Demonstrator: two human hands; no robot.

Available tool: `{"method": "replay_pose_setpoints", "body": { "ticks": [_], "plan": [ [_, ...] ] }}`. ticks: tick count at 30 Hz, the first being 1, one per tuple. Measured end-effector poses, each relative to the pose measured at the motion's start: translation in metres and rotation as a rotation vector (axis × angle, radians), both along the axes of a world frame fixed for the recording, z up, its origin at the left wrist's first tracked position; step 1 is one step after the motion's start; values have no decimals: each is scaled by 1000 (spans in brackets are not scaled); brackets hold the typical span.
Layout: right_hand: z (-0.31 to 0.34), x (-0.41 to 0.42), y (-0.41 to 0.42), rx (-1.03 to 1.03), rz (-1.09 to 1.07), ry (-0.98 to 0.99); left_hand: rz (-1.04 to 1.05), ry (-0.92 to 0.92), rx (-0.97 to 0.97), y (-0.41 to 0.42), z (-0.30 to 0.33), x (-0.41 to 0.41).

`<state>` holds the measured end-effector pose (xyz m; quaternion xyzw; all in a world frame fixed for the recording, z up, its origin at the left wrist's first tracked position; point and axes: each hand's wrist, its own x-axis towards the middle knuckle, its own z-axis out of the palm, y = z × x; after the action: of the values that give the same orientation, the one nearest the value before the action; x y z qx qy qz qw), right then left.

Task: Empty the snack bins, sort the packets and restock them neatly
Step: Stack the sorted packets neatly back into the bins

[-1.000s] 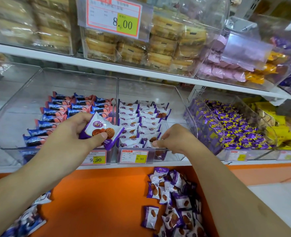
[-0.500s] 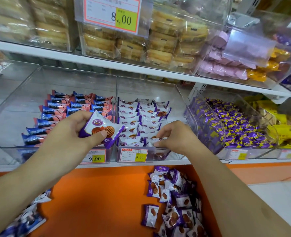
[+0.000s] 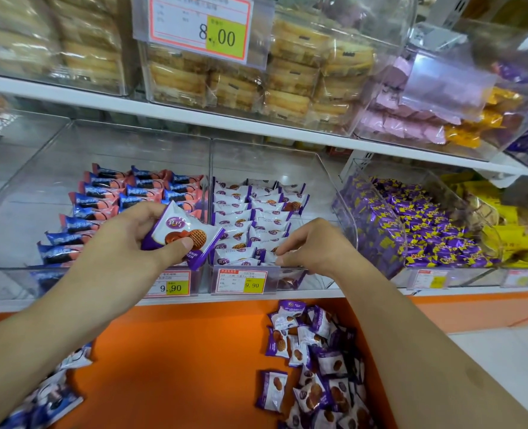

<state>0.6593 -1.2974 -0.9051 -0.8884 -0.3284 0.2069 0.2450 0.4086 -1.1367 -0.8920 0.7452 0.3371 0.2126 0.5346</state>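
Right hand [image 3: 315, 247] moved from bin's front lip up into front row of white-purple waffle packets [image 3: 250, 224], fingertips now pinching one packet edge. Left hand [image 3: 123, 243] unchanged, thumb and fingers gripping spare waffle packet [image 3: 182, 233] above divider. Middle bin [image 3: 327, 178] part-filled; loose pile [image 3: 315, 366] waits on orange ledge [image 3: 176, 360] below. Risk: nudge topples standing rows like dominoes; slick wrapper slips from pinch; spare lands in neighbouring blue-pink packets [image 3: 126, 196].
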Motion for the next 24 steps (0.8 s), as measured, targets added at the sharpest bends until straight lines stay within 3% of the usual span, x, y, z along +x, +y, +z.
{"method": "replay_pose_setpoints", "body": {
  "ticks": [11,24],
  "plan": [
    [6,-2,-8,-5,76,58,16,1,-25,-3,3,1],
    [13,0,-15,79,-9,151,26,0,-17,-8,7,2]
  ]
}}
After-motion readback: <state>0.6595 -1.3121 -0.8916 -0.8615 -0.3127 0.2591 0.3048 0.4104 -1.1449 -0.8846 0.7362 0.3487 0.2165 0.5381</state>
